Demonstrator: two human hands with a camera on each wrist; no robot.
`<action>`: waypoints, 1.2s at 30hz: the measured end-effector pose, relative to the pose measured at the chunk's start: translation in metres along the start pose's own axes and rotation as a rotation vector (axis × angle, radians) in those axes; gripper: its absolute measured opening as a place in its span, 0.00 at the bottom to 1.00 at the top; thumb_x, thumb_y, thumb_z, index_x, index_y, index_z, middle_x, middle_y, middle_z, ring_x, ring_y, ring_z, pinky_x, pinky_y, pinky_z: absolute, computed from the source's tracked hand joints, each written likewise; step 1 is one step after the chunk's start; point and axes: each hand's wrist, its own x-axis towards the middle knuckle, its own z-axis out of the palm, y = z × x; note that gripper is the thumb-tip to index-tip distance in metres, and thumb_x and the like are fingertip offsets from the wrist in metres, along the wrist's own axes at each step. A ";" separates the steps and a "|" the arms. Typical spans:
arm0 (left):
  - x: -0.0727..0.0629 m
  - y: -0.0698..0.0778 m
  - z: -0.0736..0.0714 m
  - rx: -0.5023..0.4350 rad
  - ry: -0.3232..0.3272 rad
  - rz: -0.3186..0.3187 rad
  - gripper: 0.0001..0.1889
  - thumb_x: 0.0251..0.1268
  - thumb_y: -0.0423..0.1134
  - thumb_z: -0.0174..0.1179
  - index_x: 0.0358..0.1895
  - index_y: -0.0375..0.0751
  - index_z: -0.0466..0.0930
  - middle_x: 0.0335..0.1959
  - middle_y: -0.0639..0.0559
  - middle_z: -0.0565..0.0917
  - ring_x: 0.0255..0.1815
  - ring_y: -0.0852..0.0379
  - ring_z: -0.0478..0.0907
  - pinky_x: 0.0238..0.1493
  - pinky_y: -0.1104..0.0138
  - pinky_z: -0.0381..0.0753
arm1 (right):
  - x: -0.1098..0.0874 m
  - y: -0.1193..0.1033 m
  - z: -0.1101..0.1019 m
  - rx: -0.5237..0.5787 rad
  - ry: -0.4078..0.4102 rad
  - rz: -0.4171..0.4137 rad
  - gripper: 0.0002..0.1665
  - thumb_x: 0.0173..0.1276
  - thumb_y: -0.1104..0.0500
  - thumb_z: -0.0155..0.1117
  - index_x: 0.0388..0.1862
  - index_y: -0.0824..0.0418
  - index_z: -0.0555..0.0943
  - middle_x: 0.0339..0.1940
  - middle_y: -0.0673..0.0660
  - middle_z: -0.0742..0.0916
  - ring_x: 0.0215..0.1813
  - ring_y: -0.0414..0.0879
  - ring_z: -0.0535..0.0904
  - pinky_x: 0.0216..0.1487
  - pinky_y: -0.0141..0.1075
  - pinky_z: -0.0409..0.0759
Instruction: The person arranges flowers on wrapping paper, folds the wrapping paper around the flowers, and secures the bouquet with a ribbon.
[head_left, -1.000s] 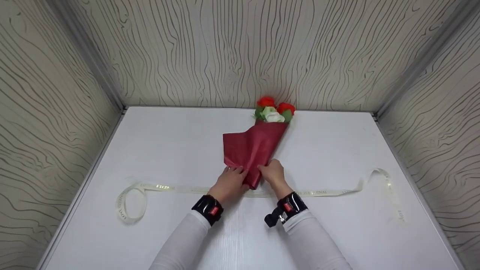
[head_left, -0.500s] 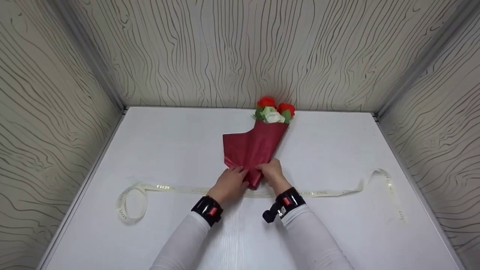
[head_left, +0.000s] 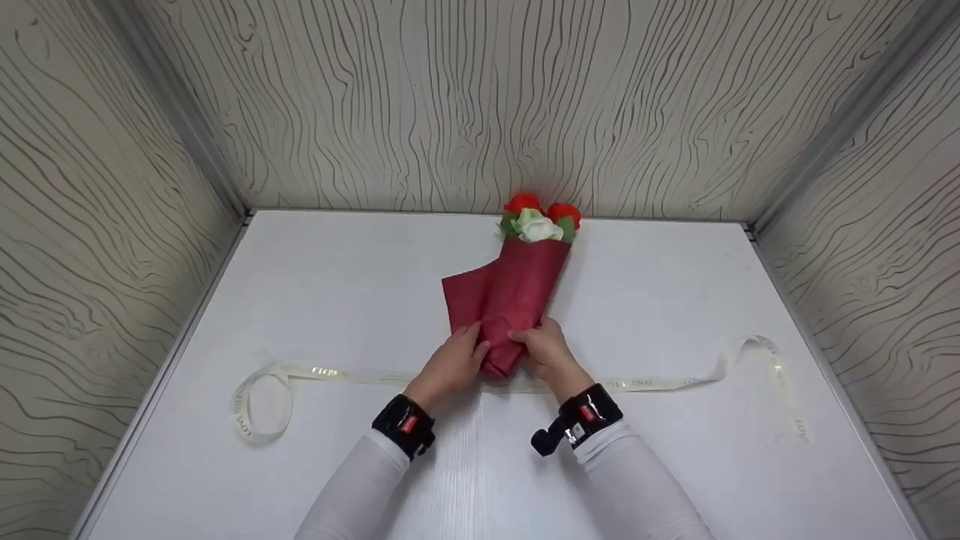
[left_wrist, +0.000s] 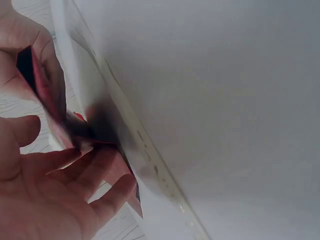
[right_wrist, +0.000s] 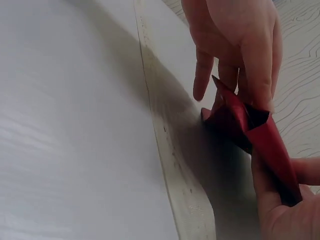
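Note:
A small bouquet of red and white flowers (head_left: 541, 228) lies in dark red wrapping paper (head_left: 525, 285) on the white table. My right hand (head_left: 551, 352) grips the right side of the paper near its narrow lower end, thumb on top and fingers underneath. On the other side, my left hand (head_left: 451, 364) touches the loose left flap with fairly straight fingers. In the left wrist view, the left thumb stands apart from the paper while the fingers (left_wrist: 90, 175) reach against it. The right wrist view shows the folded lower end of the paper (right_wrist: 265, 145).
A pale ribbon (head_left: 652, 385) with gold lettering runs across the table beneath the bouquet's lower end. Its left end loops into a ring (head_left: 241, 412), and its right end bends toward the front. Wood-patterned panels (head_left: 480, 105) enclose the back and sides.
The paper's left side has been drawn inward, making the wrap narrower and rounder. Its flap now slants, and the flowers have shifted slightly left. My left hand has moved slightly left.

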 end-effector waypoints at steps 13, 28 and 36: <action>0.000 0.012 -0.012 -0.557 0.086 -0.130 0.29 0.74 0.41 0.56 0.72 0.30 0.61 0.54 0.38 0.80 0.52 0.50 0.80 0.52 0.59 0.80 | -0.035 -0.016 0.003 -0.010 -0.083 -0.050 0.35 0.63 0.72 0.63 0.68 0.72 0.63 0.58 0.67 0.78 0.55 0.54 0.78 0.52 0.41 0.79; -0.011 0.017 -0.013 -1.047 0.037 -0.207 0.18 0.64 0.25 0.59 0.56 0.27 0.67 0.37 0.42 0.83 0.37 0.56 0.83 0.44 0.64 0.81 | -0.057 -0.026 -0.024 -0.384 -0.253 -0.258 0.31 0.55 0.69 0.73 0.58 0.73 0.73 0.43 0.62 0.85 0.43 0.49 0.81 0.43 0.37 0.80; -0.017 0.022 -0.006 -0.928 -0.014 -0.231 0.19 0.63 0.25 0.61 0.54 0.28 0.68 0.33 0.43 0.83 0.33 0.57 0.81 0.36 0.68 0.80 | -0.050 -0.027 -0.043 -0.262 -0.282 -0.243 0.30 0.54 0.75 0.70 0.55 0.73 0.68 0.43 0.65 0.86 0.42 0.48 0.83 0.42 0.35 0.81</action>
